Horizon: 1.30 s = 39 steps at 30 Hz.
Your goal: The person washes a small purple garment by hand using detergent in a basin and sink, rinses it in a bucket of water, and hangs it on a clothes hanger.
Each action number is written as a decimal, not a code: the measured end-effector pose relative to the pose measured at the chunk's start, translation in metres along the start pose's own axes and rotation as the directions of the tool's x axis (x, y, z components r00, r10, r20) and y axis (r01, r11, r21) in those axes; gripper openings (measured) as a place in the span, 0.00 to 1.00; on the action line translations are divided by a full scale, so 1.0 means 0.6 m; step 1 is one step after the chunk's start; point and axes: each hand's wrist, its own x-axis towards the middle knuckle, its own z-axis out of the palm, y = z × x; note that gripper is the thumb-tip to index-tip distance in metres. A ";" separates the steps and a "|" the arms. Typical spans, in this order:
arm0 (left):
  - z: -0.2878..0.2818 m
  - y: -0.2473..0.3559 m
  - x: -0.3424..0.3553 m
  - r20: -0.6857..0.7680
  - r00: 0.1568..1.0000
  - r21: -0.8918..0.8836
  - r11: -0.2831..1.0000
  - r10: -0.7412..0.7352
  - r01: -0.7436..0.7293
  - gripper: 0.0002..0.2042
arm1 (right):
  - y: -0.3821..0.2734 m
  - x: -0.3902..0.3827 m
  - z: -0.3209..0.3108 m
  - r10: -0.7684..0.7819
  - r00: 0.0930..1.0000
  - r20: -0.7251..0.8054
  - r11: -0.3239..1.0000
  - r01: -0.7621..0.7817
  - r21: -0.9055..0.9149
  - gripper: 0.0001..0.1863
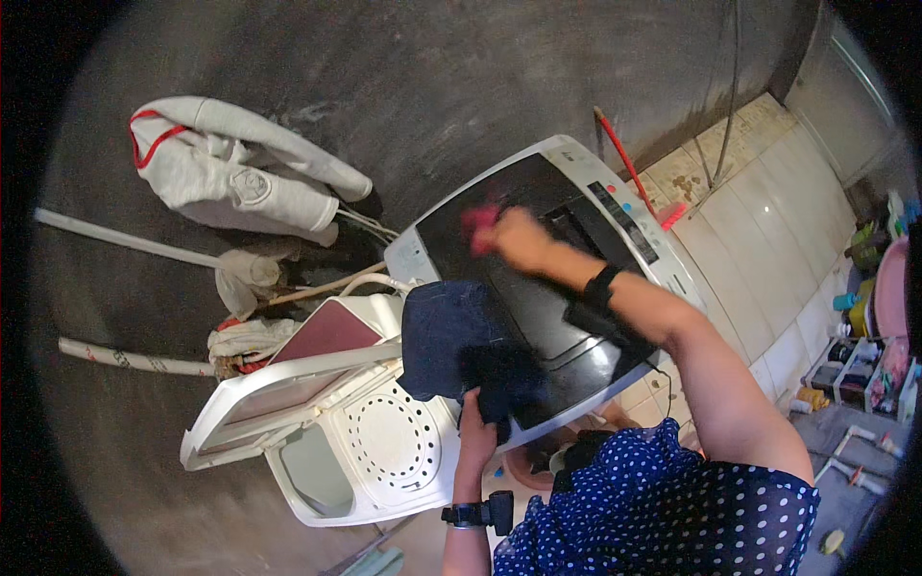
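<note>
My left hand (476, 428) is closed on the lower edge of a dark blue denim garment (449, 336). The garment lies partly over the near left side of a washing machine's black lid (586, 336). Farther off, above the same lid, my right hand (519, 240) grips a dark pink object (480, 227). Motion blurs that object, so I cannot tell its kind. Left of the garment stands a white twin-tub washer (384, 437) with a raised lid (279, 403); a round, perforated white cover shows in it.
A white garment with red trim (245, 173) hangs on the dark wall. Two pale pipes (134, 240) jut from the left. A red-handled brush (629, 163) leans behind the machine. At right are a pink basin (893, 288) and a rack of bottles (855, 370).
</note>
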 end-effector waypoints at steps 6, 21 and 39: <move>-0.007 -0.008 -0.006 0.014 1.000 -0.103 0.995 -0.007 0.009 0.20 | -0.117 -0.079 0.010 -0.352 0.889 -0.294 0.924 0.380 0.040 0.10; 0.000 -0.033 -0.004 -0.015 1.000 -0.144 0.990 -0.001 -0.001 0.18 | -0.196 -0.365 -0.109 -0.131 0.990 -0.060 0.960 0.142 0.243 0.18; -0.013 0.008 -0.001 0.045 0.997 -0.097 0.993 -0.066 0.070 0.24 | -0.107 -0.449 -0.140 0.069 0.991 -0.113 0.991 -0.055 0.125 0.22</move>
